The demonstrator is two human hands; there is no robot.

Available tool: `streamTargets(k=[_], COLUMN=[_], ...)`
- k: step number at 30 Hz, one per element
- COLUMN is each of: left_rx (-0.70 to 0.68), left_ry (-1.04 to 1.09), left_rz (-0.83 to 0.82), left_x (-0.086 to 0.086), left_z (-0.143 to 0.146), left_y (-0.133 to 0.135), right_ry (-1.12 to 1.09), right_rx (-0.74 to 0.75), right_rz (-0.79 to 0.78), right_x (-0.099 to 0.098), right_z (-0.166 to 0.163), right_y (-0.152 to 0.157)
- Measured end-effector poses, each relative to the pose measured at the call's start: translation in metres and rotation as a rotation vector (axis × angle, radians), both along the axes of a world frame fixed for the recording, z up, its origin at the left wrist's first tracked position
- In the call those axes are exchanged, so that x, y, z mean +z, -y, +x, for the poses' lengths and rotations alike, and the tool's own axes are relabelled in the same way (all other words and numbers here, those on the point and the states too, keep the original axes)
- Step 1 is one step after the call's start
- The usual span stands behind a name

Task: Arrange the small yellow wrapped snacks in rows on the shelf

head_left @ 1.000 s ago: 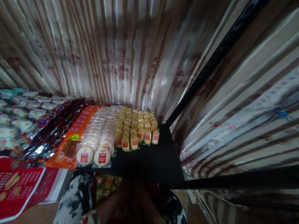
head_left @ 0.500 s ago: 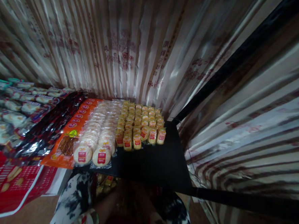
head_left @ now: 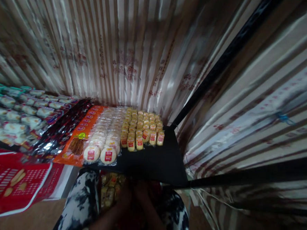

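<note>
Low in the middle, between the knees, my left hand (head_left: 125, 193) and my right hand (head_left: 141, 190) are close together in deep shadow. Their fingers are too dark to make out, and so is anything they may hold. Small yellow-wrapped snacks (head_left: 110, 194) lie just left of my left hand, below the table's edge. On the black table (head_left: 153, 163) above my hands, rows of yellow-wrapped snacks (head_left: 138, 129) stand packed together. Beside them on the left are two rows of clear-wrapped round white crackers (head_left: 108, 155).
Left of the crackers lie an orange snack bag (head_left: 74, 144), dark shiny packets (head_left: 56, 135) and many white packets (head_left: 13, 127). A red printed bag (head_left: 19, 182) hangs lower left. Striped sheeting (head_left: 128, 43) and black poles (head_left: 218, 69) border the table.
My view has shifted, so the table goods sit slightly differently in it. Both forearms show more clearly now, and more of the yellow-wrapped snacks below the table are visible.
</note>
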State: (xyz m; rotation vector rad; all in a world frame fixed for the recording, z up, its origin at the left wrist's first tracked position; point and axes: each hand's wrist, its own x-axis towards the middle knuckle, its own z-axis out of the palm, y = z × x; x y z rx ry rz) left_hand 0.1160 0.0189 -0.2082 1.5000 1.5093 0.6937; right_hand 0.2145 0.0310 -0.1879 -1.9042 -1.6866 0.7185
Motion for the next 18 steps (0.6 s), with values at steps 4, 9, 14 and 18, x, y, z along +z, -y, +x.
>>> streamTargets(k=[4, 9, 14, 18], left_rx=[0.042, 0.197, 0.251, 0.291], left_ry=[0.047, 0.067, 0.184, 0.210], left_rz=[-0.142, -0.031, 0.014, 0.018], left_x=[0.022, 0.043, 0.065, 0.092], left_z=[-0.008, -0.016, -0.023, -0.031], left_y=[0.019, 0.051, 0.060, 0.049], right_ry=[0.019, 0.010, -0.065, -0.387], right_rx=[0.024, 0.101, 0.115, 0.078], right_rz=[-0.128, -0.164, -0.144, -0.113], right_x=[0.008, 0.051, 0.091, 0.104], right_z=[0.003, -0.001, -0.009, -0.018], right_y=[0.018, 0.042, 0.048, 0.041])
